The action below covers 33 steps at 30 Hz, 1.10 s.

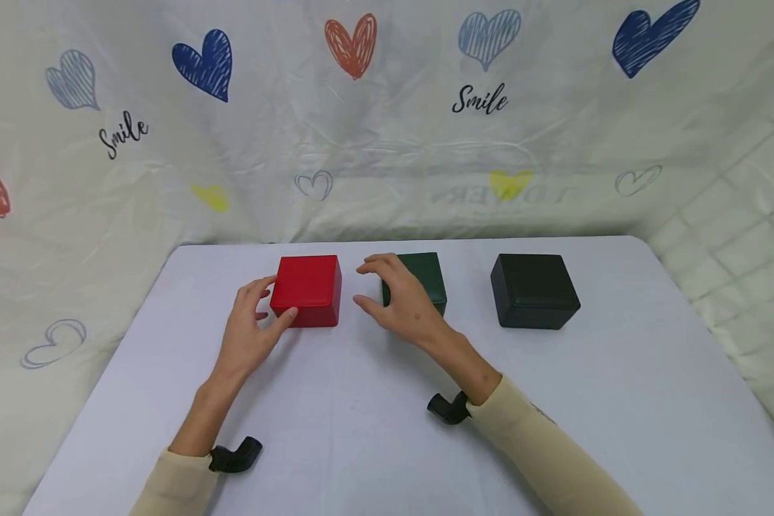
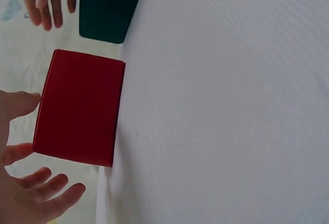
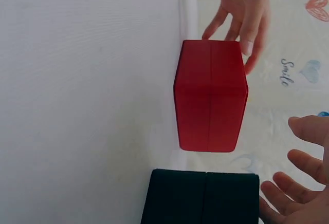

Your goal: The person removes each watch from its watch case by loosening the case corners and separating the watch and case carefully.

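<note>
A red box (image 1: pixel 306 287) with a lid seam sits near the table's back edge, left of centre. My left hand (image 1: pixel 250 333) is at its left side, fingers spread and thumb near the front top edge; whether it touches the box I cannot tell. My right hand (image 1: pixel 403 301) hovers over a dark green box (image 1: pixel 428 276), partly hiding it. Its fingers are loosely bent, hold nothing and point toward the red box. In the right wrist view the red box (image 3: pixel 211 98) stands between both hands, above the green box (image 3: pixel 200 198).
A black box (image 1: pixel 534 290) stands to the right on the white-covered table (image 1: pixel 374 430). Behind the table hangs a pale curtain (image 1: pixel 400 143) printed with hearts and the word Smile. Black curved pieces (image 1: pixel 237 456) stick out from both sleeve cuffs.
</note>
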Tool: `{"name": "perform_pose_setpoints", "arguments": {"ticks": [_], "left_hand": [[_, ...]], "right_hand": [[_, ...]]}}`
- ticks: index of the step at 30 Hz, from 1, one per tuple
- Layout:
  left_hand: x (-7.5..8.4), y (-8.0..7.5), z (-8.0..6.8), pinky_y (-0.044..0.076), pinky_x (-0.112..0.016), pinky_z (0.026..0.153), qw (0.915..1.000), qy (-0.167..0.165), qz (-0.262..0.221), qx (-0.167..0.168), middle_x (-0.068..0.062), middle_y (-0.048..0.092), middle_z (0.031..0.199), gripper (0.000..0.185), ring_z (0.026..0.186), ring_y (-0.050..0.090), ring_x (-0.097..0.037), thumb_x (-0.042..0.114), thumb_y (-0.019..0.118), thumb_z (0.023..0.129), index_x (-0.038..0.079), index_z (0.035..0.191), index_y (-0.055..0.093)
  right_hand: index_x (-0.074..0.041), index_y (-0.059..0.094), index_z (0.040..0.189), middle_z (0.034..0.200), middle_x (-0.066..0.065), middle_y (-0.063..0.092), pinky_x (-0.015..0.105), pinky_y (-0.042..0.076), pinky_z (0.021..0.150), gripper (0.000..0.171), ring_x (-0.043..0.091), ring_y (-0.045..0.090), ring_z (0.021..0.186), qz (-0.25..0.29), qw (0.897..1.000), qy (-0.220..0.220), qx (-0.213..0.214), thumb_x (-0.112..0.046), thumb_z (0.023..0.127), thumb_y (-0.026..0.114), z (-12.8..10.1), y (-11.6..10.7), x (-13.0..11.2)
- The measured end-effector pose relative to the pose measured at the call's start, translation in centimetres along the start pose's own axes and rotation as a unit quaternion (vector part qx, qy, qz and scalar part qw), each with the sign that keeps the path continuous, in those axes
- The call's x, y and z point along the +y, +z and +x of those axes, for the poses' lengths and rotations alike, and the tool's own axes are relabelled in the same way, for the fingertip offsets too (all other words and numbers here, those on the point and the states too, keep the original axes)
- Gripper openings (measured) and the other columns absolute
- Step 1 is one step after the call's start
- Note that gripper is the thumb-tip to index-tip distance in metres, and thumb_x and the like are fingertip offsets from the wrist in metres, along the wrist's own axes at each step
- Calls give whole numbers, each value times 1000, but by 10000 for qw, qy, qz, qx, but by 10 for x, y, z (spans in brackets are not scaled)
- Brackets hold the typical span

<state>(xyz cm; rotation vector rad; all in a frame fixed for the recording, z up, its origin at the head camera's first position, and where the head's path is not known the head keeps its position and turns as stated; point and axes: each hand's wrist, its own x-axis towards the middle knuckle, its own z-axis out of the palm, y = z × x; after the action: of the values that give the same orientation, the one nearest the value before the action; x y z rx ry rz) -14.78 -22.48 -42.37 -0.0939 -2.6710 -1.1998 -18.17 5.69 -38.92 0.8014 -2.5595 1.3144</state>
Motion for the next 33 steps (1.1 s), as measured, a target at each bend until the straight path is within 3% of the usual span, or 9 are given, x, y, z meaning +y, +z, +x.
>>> {"name": "perform_pose_setpoints", "arguments": {"ticks": [10,16,23,33], "left_hand": [[-3,-1,-2,56,-60,101,9994,-184,-245,-168,-16,41,160,74,139,51,-40,25,74,96,15,160,38],[-5,-1,-2,56,-59,102,9991,-198,-280,-240,-16,40,162,78,140,51,-40,27,75,96,14,162,35],[-7,-1,-2,56,-61,101,9990,-173,-334,-229,-18,39,162,79,141,50,-41,24,75,96,14,162,34],[-10,-1,0,57,-58,102,9980,-241,-506,-308,-17,40,162,82,141,50,-40,24,76,96,15,164,31]], "right_hand": [[-4,59,138,146,11,55,42,57,107,50,26,56,134,178,9995,129,-240,-15,92,78,11,8,-10],[-4,56,141,148,11,53,41,58,105,57,27,55,136,229,9979,446,-409,-14,91,80,17,15,-15],[-2,50,145,149,15,49,50,57,106,64,32,51,139,568,9929,833,-633,-11,89,80,23,21,-19],[-4,38,156,157,17,42,45,61,99,83,34,54,137,487,9876,1243,-832,-17,88,83,29,32,-19]]}}
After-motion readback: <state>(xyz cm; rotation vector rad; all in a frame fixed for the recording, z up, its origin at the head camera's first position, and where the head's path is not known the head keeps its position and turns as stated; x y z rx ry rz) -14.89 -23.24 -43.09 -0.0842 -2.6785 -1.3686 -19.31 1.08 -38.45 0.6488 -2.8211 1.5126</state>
